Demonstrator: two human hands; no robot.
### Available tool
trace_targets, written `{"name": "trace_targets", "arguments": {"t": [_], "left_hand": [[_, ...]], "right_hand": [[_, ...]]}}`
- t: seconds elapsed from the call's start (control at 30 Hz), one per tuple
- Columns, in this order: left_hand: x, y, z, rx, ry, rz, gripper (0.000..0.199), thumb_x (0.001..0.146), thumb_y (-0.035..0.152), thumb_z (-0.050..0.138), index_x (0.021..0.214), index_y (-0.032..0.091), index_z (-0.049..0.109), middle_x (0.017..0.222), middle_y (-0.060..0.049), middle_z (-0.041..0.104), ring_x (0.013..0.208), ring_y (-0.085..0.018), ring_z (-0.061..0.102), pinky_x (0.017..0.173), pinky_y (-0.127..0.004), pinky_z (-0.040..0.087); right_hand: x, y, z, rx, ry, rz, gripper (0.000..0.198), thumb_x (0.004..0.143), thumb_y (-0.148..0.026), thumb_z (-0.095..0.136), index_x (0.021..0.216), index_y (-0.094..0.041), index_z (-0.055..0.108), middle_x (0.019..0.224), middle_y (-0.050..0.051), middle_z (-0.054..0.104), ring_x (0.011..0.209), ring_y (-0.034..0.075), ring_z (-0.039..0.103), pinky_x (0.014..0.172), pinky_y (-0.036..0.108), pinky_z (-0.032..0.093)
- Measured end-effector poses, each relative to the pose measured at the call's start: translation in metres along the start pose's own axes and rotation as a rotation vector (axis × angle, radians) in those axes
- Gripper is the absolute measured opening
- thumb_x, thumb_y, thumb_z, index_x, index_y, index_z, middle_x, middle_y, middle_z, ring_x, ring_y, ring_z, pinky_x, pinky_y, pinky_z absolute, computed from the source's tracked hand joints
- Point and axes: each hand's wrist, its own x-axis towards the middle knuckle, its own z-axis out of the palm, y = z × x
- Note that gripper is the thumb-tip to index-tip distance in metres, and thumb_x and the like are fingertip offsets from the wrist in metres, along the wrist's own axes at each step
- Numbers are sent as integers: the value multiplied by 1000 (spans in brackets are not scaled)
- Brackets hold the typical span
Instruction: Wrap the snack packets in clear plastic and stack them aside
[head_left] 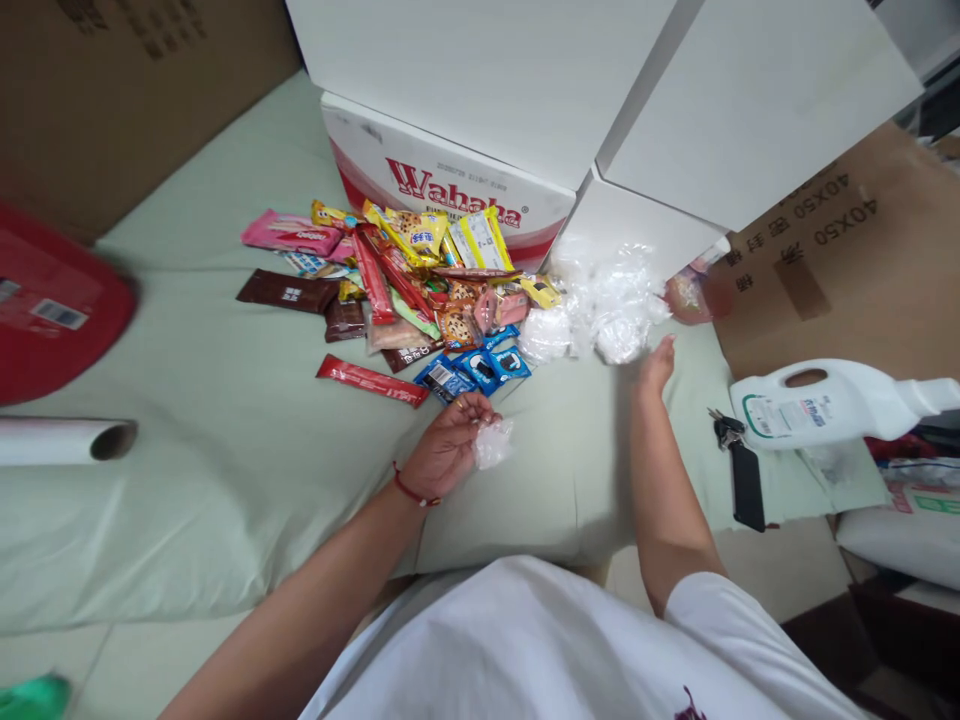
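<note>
My left hand [448,440] is closed on a small clear plastic bag [493,444], pinched at its upper edge and hanging over the pale green cloth. Red string circles that wrist. To the right, my right hand [658,366] reaches forward beside a heap of clear plastic bags [624,310]. Its visible fingers look stretched out, partly foreshortened, and I see nothing in them. Beyond my left hand lies a pile of wrapped snacks [405,270]. Several blue packets [480,368] sit at its near edge, and a long red snack packet [371,380] lies apart on the left.
White cartons [480,60] stand stacked behind the snacks. On the right are a white jug [817,405], keys [726,428], a black phone-like object [747,488] and a cardboard box [840,260]. A red container [60,300] and a white tube [60,441] lie left.
</note>
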Motion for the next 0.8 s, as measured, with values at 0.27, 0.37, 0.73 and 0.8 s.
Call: {"name": "trace_targets", "arguments": {"t": [0.27,0.37,0.73,0.8], "left_hand": [[2,-10,3,259,72,232,36,71,30,93,92,21,65,85,2,63,90,-16,65,85,-29,50],[-2,-17,3,572,79,353,26,82,32,83,92,21,62,94,-2,69,95,-18,67,87,-31,53],[-5,-18,-6,1181,169,473,15,87,34,72,92,21,66,90,-3,64,87,-20,62,85,-35,52],[-3,-14,-5,996,227,396,20,89,40,70,89,22,62,81,0,60,77,-17,58,74,-30,51]], "right_hand": [[-178,-50,-57,850,-66,192,35,95,-57,66,101,-22,67,75,-1,59,63,14,54,60,27,50],[-244,-92,-52,1015,-697,224,39,88,-60,74,101,-23,71,78,0,64,62,14,55,49,25,48],[-231,-110,-21,1252,-589,460,41,72,-54,88,81,-22,64,69,-5,59,59,10,52,57,23,45],[-231,-102,-26,1240,-570,446,42,72,-54,88,81,-22,63,68,-5,58,58,10,50,55,23,43]]}}
